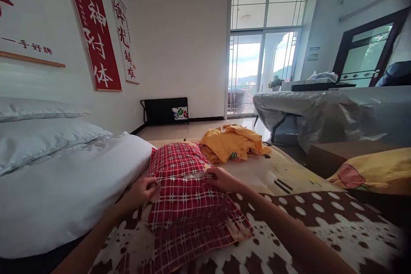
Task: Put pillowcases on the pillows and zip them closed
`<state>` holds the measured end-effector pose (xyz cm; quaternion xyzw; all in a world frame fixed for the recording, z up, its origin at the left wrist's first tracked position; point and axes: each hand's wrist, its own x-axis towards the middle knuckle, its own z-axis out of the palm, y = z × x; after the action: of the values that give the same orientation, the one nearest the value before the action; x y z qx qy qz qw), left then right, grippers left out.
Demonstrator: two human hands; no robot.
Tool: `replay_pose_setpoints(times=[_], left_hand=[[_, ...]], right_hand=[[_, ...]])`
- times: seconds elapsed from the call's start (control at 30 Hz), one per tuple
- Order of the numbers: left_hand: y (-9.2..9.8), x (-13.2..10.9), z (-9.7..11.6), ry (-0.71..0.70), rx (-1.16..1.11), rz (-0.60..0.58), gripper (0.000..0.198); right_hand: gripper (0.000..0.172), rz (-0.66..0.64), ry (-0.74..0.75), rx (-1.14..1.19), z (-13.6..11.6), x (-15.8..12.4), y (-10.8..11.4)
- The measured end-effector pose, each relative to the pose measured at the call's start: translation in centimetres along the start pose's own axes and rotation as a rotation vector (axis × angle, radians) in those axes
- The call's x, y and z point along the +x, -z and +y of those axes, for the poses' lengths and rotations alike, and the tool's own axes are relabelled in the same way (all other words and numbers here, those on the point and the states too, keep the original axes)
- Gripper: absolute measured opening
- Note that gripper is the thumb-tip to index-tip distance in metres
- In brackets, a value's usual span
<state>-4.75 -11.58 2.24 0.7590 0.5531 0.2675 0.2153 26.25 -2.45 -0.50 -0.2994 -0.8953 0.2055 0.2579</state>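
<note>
A pillow in a red plaid pillowcase (180, 160) lies on the brown-and-cream patterned bedspread (321, 222) in front of me. The loose open end of the case (192, 222) spreads toward me. My left hand (141, 190) is closed on the left edge of the case's opening. My right hand (221, 178) is closed on the same edge further right, fingers curled over the fabric. A strip of white pillow shows between the hands.
A white duvet (64, 197) and white pillows (38, 137) lie on the left. A crumpled yellow cloth (233, 141) sits beyond the plaid pillow. A yellow pillow (375, 171) is at right, and a plastic-covered table (321, 107) stands behind it.
</note>
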Motion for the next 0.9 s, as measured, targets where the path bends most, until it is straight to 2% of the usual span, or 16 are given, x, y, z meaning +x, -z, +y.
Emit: replay_pose_setpoints(times=[0.1, 0.17, 0.2, 0.23, 0.3, 0.33, 0.37, 0.4, 0.47, 0.57, 0.63, 0.67, 0.73, 0.83, 0.9], left_hand=[[-0.8, 1.5, 1.5, -0.064, -0.123, 0.13, 0.035], [0.2, 2.0, 1.4, -0.054, -0.28, 0.287, 0.033], [1.0, 2.1, 0.9, -0.033, -0.302, 0.295, 0.033], [1.7, 2.0, 0.4, -0.006, -0.269, 0.222, 0.032], [2.4, 1.6, -0.8, 0.037, -0.112, -0.101, 0.028], [2.4, 1.4, -1.2, 0.047, -0.033, -0.266, 0.025], [2.0, 1.2, -1.4, 0.053, 0.018, -0.38, 0.023], [1.4, 1.2, -1.3, 0.049, 0.038, -0.434, 0.022], [0.2, 1.6, -0.7, 0.011, 0.045, -0.391, 0.025], [-0.4, 3.1, 0.4, -0.05, 0.024, -0.134, 0.028], [0.2, 3.9, 0.2, -0.037, 0.021, 0.043, 0.034], [0.6, 4.0, -0.2, -0.017, 0.031, 0.09, 0.036], [1.0, 3.5, -1.3, 0.025, 0.068, 0.064, 0.037], [0.4, 1.9, -2.5, 0.047, 0.131, -0.079, 0.035], [-0.3, 1.1, -2.6, 0.028, 0.156, -0.071, 0.03]], right_hand=[[0.018, 0.136, 0.101, -0.031, -2.2, 2.2, 0.4], [0.029, 0.22, 0.044, -0.048, -1.9, 3.1, 1.2], [0.034, 0.23, -0.004, -0.068, -1.2, 3.1, 1.6], [0.036, 0.205, -0.046, -0.094, -0.4, 2.9, 2.0], [0.034, 0.06, -0.073, -0.14, 1.1, 2.1, 2.0], [0.031, -0.013, -0.065, -0.152, 1.5, 1.5, 1.6], [0.03, -0.059, -0.054, -0.162, 1.5, 1.1, 1.0], [0.029, -0.085, -0.046, -0.176, 1.2, 0.8, 0.3], [0.029, -0.05, -0.038, -0.216, -0.2, 0.8, -1.1], [0.037, 0.082, -0.016, -0.265, -2.1, 2.2, -2.1], [0.032, 0.116, -0.043, -0.263, -1.8, 3.0, -1.8], [0.029, 0.118, -0.08, -0.25, -1.0, 3.2, -1.5], [0.031, 0.119, -0.173, -0.216, 1.1, 2.9, -0.9], [0.034, 0.136, -0.222, -0.159, 4.0, 2.0, -0.6], [0.03, 0.186, -0.227, -0.115, 5.1, 1.8, -0.5]])
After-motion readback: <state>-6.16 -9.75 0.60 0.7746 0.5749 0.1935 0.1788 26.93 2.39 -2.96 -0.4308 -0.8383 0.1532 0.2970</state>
